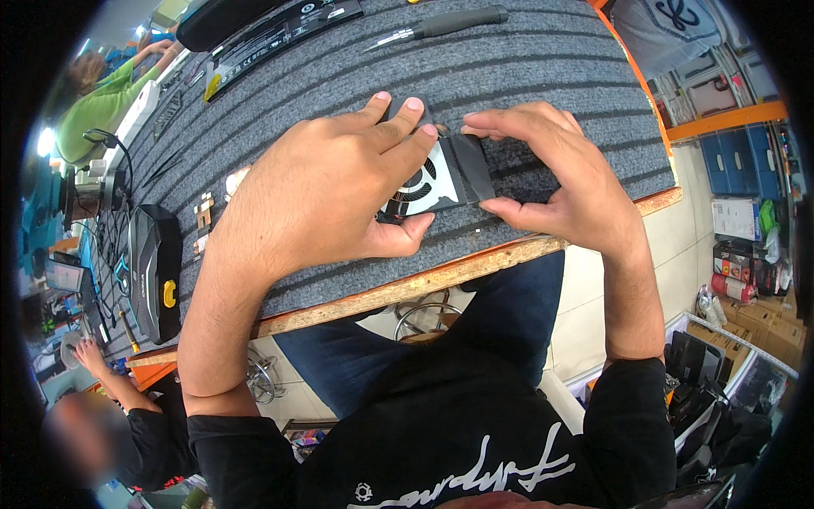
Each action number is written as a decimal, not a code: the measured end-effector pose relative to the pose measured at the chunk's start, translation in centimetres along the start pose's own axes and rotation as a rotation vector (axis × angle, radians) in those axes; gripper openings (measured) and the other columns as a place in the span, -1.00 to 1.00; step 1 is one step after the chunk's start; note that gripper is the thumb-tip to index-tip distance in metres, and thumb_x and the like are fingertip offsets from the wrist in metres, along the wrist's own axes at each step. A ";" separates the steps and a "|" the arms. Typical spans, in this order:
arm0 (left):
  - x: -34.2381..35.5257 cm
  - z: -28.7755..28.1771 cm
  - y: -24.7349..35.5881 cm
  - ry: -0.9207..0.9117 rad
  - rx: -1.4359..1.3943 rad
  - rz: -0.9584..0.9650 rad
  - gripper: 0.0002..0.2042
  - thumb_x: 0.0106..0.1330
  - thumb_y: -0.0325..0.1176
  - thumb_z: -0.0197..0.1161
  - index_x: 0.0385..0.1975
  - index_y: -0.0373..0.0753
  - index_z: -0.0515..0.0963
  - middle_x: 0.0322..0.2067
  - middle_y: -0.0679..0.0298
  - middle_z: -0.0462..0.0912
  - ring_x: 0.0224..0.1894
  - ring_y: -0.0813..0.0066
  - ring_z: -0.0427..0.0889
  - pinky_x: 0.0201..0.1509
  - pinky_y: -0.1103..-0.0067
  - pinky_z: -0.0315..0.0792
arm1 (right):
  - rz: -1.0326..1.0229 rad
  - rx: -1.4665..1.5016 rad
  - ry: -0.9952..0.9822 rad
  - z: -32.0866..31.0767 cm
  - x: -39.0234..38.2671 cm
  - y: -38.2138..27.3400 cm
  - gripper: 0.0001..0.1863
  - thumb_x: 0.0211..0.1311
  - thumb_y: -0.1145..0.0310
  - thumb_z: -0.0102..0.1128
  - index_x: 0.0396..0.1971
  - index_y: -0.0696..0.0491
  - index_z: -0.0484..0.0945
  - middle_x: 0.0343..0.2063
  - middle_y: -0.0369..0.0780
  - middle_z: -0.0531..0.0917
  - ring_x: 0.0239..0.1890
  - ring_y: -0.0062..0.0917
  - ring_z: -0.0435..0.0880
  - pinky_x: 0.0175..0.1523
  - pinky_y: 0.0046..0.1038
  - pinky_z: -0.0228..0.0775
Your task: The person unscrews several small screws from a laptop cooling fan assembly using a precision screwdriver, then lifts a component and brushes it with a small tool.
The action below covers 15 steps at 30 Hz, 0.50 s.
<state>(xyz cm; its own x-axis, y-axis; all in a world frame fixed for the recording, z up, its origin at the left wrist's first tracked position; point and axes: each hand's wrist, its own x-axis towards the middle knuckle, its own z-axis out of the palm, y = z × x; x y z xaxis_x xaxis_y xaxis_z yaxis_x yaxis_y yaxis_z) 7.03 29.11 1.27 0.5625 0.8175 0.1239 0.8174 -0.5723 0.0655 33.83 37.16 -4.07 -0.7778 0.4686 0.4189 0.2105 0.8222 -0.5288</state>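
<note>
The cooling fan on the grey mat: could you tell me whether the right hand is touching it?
Touching. The head view shows the right hand pinching the dark end of the cooling fan between thumb and fingers.

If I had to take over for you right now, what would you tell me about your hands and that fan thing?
Left hand: grips the flat laptop cooling fan from its left side, fingers over the top edge, thumb below.
Right hand: pinches the black tape flap on the fan's right end.
The fan sits on the grey ribbed mat, near the table's front edge.
A screwdriver lies further back, untouched.
Done: fan is out and in hand. Left: the tape work; how far along, I cannot tell.
</note>
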 end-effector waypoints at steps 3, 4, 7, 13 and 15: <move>0.0 0.1 0.0 -0.003 -0.001 -0.005 -0.37 0.01 -0.16 0.56 0.14 -0.31 0.69 0.21 -0.05 0.67 0.32 0.03 0.63 0.35 0.27 0.57 | 0.009 0.002 -0.005 0.0 0.0 0.0 -0.22 0.04 0.25 0.65 0.33 -0.12 0.53 0.07 -0.25 0.73 0.19 -0.33 0.66 0.37 -0.17 0.32; 0.0 0.1 0.0 -0.003 -0.001 -0.005 -0.37 0.01 -0.16 0.56 0.14 -0.31 0.69 0.21 -0.05 0.67 0.32 0.03 0.63 0.35 0.27 0.57 | 0.012 -0.002 -0.007 0.0 0.0 0.0 -0.22 0.04 0.26 0.65 0.33 -0.12 0.53 0.07 -0.25 0.74 0.19 -0.32 0.66 0.37 -0.17 0.32; 0.0 0.0 0.0 -0.010 -0.003 -0.008 -0.36 0.01 -0.17 0.56 0.14 -0.32 0.68 0.21 -0.06 0.67 0.31 0.03 0.63 0.36 0.27 0.57 | 0.018 -0.003 -0.013 0.0 0.0 0.0 -0.22 0.05 0.26 0.65 0.33 -0.12 0.53 0.07 -0.25 0.74 0.19 -0.32 0.66 0.37 -0.17 0.32; 0.1 -0.1 -0.1 0.001 -0.017 0.010 -0.36 0.00 -0.17 0.55 0.14 -0.33 0.68 0.21 -0.07 0.67 0.29 0.02 0.65 0.37 0.28 0.56 | 0.027 0.007 -0.021 -0.2 0.2 -0.3 -0.22 0.05 0.29 0.64 0.34 -0.11 0.52 0.08 -0.25 0.74 0.20 -0.32 0.66 0.37 -0.16 0.31; 0.1 -0.1 -0.1 0.006 -0.016 0.020 -0.36 0.01 -0.16 0.55 0.14 -0.32 0.68 0.21 -0.06 0.67 0.29 0.02 0.65 0.36 0.28 0.57 | 0.029 0.011 -0.023 -0.2 0.1 -0.2 -0.21 0.05 0.29 0.64 0.34 -0.11 0.52 0.08 -0.25 0.74 0.20 -0.32 0.66 0.37 -0.16 0.31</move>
<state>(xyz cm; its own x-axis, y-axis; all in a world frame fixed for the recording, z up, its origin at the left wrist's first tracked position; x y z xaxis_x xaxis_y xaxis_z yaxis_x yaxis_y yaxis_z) 6.99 29.22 1.41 0.5781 0.8054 0.1310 0.8036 -0.5898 0.0792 33.78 37.10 -3.76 -0.7848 0.4844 0.3865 0.2267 0.8049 -0.5484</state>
